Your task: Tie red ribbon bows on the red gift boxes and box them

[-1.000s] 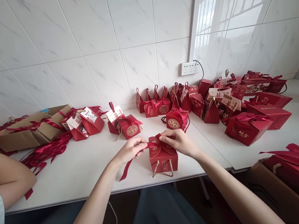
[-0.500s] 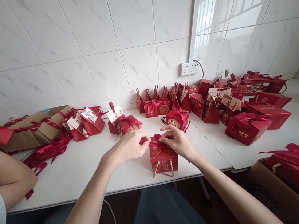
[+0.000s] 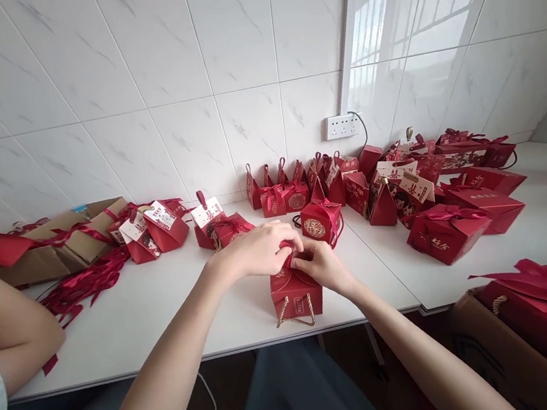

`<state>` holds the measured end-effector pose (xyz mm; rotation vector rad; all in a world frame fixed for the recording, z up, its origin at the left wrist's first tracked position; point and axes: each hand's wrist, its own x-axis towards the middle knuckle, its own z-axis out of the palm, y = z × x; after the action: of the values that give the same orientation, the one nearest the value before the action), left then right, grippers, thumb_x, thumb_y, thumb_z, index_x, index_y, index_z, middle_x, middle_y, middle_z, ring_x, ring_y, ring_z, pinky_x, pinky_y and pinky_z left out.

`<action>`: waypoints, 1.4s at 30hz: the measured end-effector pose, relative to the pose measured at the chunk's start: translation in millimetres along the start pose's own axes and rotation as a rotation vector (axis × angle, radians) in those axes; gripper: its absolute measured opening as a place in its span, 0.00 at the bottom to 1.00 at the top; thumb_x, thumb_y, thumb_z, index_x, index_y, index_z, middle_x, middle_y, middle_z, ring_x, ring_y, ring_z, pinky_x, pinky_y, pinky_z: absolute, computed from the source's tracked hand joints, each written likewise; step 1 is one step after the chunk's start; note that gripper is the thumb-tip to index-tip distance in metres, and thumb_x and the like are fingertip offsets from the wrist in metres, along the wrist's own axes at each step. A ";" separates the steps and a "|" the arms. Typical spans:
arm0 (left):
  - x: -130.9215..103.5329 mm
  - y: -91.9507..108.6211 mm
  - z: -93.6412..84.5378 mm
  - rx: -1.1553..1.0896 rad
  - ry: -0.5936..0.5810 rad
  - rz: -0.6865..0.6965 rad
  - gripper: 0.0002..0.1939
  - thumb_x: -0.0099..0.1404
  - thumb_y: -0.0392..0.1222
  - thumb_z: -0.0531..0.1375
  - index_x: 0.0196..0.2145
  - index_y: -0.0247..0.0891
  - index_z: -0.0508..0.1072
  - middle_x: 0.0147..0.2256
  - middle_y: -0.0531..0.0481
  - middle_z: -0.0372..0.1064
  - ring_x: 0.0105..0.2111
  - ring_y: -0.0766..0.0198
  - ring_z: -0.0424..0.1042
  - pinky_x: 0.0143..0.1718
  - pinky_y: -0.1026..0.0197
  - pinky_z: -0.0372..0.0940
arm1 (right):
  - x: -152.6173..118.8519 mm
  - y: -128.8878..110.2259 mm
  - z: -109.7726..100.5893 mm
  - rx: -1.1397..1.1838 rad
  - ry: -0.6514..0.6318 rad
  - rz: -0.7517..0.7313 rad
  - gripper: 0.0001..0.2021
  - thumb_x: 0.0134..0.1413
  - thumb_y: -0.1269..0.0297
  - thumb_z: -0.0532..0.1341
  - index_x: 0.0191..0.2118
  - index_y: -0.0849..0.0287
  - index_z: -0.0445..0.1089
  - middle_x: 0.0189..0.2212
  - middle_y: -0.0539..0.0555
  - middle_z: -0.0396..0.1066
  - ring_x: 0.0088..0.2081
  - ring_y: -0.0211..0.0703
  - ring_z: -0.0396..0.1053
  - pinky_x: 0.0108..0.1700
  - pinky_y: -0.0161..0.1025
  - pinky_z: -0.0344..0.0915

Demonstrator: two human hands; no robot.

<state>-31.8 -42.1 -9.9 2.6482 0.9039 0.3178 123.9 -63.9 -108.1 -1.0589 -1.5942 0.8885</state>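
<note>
Directly before me, near the table's front edge, stands a red gift box (image 3: 298, 297) with gold print and a twisted gold cord handle hanging down its front. Over its top, my left hand (image 3: 264, 250) is closed on a red ribbon (image 3: 286, 257). Fingers bent in, my right hand (image 3: 320, 265) pinches at the same ribbon from the other side. Both hands meet there, and their fingers hide most of the ribbon's knot. Just behind them sit a bow-tied red box with a gold emblem (image 3: 322, 220) and another red box (image 3: 230, 227), partly covered by my left hand.
Several red boxes (image 3: 297, 195) line the tiled wall, and more (image 3: 451, 232) crowd the right side. Loose ribbons (image 3: 87, 283) and an open cardboard box (image 3: 66, 256) lie left, beside a co-worker's arm (image 3: 14, 320). A carton (image 3: 505, 356) holds bow-tied boxes at lower right.
My left hand has moved right, over the box top, until it meets my right hand at the ribbon. The co-worker's hand at the left edge has shifted slightly. The view has tilted a little.
</note>
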 end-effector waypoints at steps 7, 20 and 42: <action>14.5 -23.8 9.8 -0.271 0.064 -0.003 0.09 0.59 0.38 0.55 0.35 0.40 0.75 0.34 0.50 0.74 0.32 0.62 0.70 0.35 0.61 0.63 | -3.4 2.9 1.1 0.198 -0.010 0.045 0.14 0.45 0.62 0.64 0.36 0.55 0.59 0.26 0.48 0.73 0.29 0.42 0.71 0.33 0.37 0.65; 5.8 -53.7 80.4 -0.514 0.476 -0.127 0.06 0.58 0.42 0.58 0.27 0.38 0.65 0.26 0.53 0.68 0.27 0.65 0.68 0.30 0.63 0.63 | -7.4 3.4 7.9 0.546 0.159 0.101 0.26 0.31 0.53 0.74 0.29 0.55 0.56 0.22 0.47 0.75 0.25 0.39 0.70 0.29 0.34 0.64; -12.6 -28.2 84.5 -0.695 0.405 -0.269 0.22 0.62 0.54 0.53 0.18 0.38 0.54 0.20 0.57 0.47 0.23 0.68 0.51 0.26 0.63 0.49 | -3.8 3.2 -3.7 0.266 0.032 -0.010 0.17 0.42 0.53 0.68 0.29 0.57 0.63 0.25 0.48 0.67 0.28 0.38 0.67 0.32 0.37 0.65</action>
<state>-31.0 -48.3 -99.7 1.8309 1.0163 0.9297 128.7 -66.2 -111.3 -0.8715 -1.4080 1.0399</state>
